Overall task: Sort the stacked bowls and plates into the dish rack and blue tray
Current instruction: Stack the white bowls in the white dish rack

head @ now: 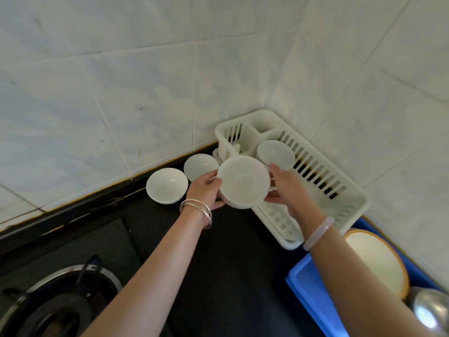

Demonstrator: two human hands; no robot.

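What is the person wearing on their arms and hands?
Both arms are bare, with no sleeves and no gloves. The left wrist wears thin silver bangles, a few stacked together. The right wrist wears one smooth, pale pink, see-through bangle. No rings show on either of the hands.

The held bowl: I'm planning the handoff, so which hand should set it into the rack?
Probably the right hand: it grips the bowl on the dish rack side, while the left hand is over the counter.
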